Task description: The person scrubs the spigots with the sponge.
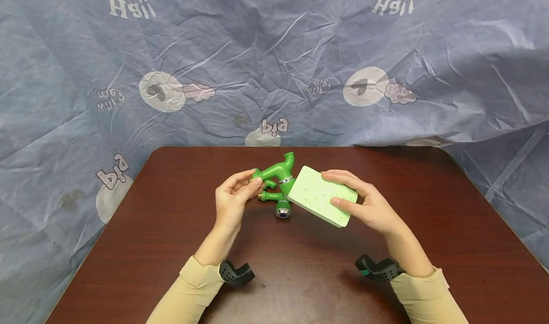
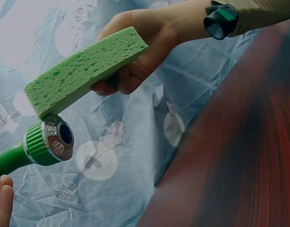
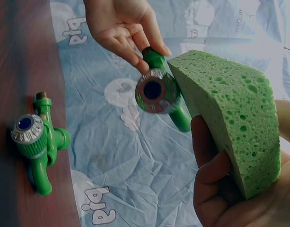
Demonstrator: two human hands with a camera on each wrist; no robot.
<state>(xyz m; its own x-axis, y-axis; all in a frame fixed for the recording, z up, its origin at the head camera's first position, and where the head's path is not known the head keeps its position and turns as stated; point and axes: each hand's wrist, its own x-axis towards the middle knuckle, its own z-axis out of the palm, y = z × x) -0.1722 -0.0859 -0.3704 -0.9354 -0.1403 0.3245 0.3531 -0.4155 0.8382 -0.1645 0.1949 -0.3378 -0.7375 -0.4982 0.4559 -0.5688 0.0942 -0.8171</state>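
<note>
Tap and sponge held above the surface (image 1: 171, 214). The left hand (image 1: 231, 197) pinches the held tap (image 1: 271, 172) near its threaded end, at left, a grip that seems chosen to leave the knob (image 2: 46, 142) and spout (image 1: 289, 159) uncovered. The right hand (image 1: 372, 204) clasps the sponge (image 1: 320, 195) by its right end, thumb on one broad face; this presumably frees the left end to meet the tap. In the left wrist view a sponge corner appears to touch the knob, though pressure cannot be judged. Raising both probably gives access from all sides. Below, a lying tap (image 1: 272, 197) rests on the surface; whether others lie with it is unclear
</note>
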